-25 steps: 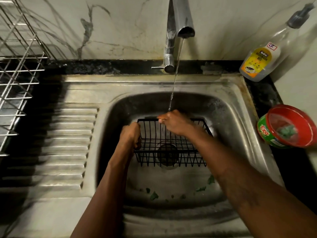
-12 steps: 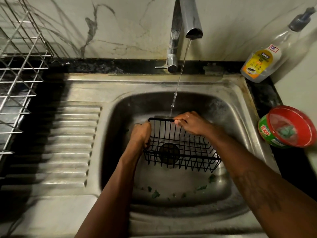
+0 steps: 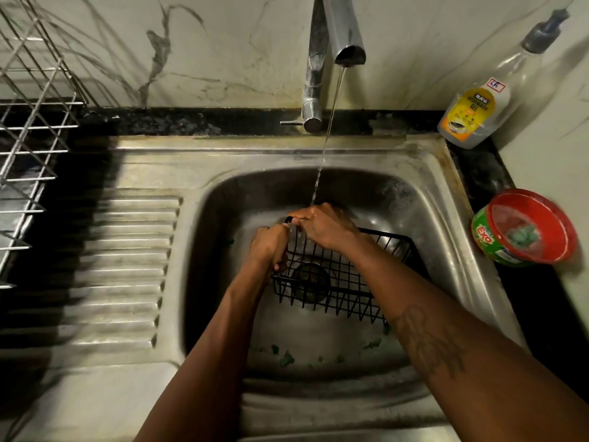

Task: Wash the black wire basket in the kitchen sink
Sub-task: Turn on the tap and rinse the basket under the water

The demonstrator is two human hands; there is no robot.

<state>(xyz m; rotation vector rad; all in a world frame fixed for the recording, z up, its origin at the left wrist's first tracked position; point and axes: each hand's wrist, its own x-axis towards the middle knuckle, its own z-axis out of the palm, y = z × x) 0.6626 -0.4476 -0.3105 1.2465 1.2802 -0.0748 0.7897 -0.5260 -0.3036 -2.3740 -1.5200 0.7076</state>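
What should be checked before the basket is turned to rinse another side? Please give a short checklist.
1. The stream runs from the tap: ok.
2. The left hand grips the left edge of the basket: ok.
3. The right hand grips its far rim: ok.
4. The stream falls on the wires: cannot tell; it lands on the right hand.
5. The basket is inside the sink, over the drain: ok.
6. The sink floor is clean: not ok; green scraps lie near the front.

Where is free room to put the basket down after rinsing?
The ribbed drainboard, between the rack and the basin, is bare. The right counter is crowded by the bottle and the tub. In the basin, left hand and right hand grip the basket.
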